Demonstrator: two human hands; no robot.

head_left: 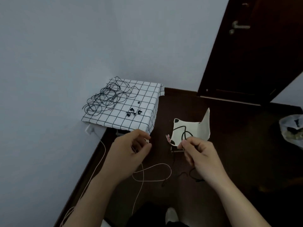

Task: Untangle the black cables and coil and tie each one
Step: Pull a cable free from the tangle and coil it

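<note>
Above right grip (200, 154), pinched black cable (184, 132) loops.

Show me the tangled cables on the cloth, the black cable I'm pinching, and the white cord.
tangled cables (105, 99): head view, middle of the pile.
black cable (184, 135): head view, its loop just above the pinch.
white cord (164, 164): head view, top of its floor loop.

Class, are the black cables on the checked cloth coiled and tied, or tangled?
Tangled: the black cables sprawl in loose overlapping loops across the checked cloth.
</note>
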